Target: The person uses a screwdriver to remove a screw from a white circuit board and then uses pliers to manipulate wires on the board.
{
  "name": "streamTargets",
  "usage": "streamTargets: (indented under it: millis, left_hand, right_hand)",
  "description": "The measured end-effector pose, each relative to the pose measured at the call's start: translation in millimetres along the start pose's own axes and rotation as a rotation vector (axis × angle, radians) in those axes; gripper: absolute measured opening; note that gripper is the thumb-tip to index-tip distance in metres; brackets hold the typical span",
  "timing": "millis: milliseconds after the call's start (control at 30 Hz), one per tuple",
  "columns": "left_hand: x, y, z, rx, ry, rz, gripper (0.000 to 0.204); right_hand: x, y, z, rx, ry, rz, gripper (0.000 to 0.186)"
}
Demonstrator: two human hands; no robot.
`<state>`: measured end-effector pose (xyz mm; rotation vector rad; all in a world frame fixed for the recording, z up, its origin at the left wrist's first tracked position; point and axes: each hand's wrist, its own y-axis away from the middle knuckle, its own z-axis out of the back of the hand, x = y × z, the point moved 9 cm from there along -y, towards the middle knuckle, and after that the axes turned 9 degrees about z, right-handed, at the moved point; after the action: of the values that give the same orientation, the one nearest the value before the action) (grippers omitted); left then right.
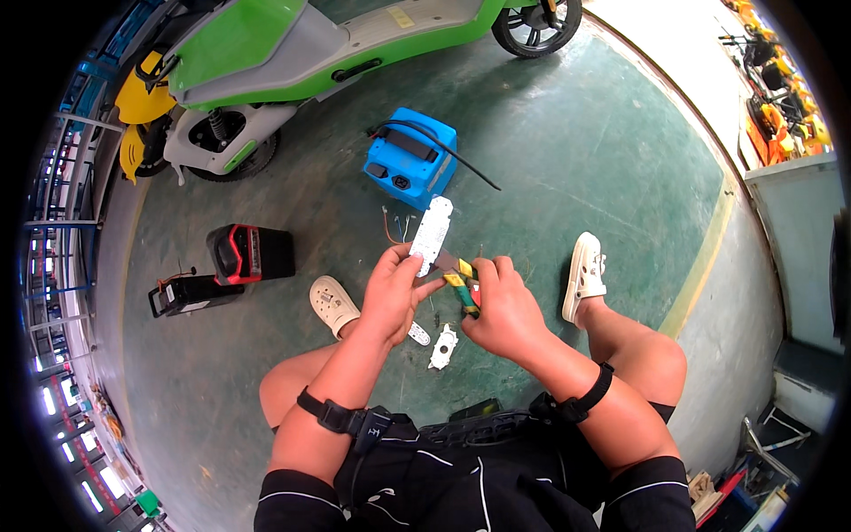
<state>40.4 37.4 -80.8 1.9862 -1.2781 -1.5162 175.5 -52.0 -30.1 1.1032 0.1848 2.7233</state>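
My left hand pinches the lower end of a long white plastic plate with small holes, tilted up in front of me. In my right hand is a pair of pliers with green and yellow handles. The pliers' dark jaws lie against the plate's lower right edge; whether they bite on it I cannot tell. Below my hands, a white plastic piece with a round dark hole lies on the floor. Beside it is another white slotted piece, partly hidden by my left forearm.
A blue box with a black cable stands ahead on the green floor, thin wires near it. To the left are a red and black case and a black battery-like box. A green scooter stands beyond; a grey cabinet is at right.
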Motion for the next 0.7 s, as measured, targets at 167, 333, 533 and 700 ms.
streamTargets:
  millis: [167, 333, 533, 700]
  left_hand:
    - [-10, -4, 7, 0.077, 0.098, 0.009, 0.029]
    - [-19, -4, 17, 0.03, 0.09, -0.032, 0.031]
    - [-18, -4, 19, 0.022, 0.058, -0.019, 0.03]
    - [-19, -3, 12, 0.071, 0.087, -0.024, 0.03]
  right_hand:
    - [0, -2, 5, -0.078, -0.081, 0.058, 0.071]
    - [-26, -5, -12, -0.009, -0.42, -0.167, 0.07]
    - [-19, 2, -30, 0.182, -1.383, -0.458, 0.065]
    - [-8, -1, -32, 0.246, -1.446, -0.347, 0.062]
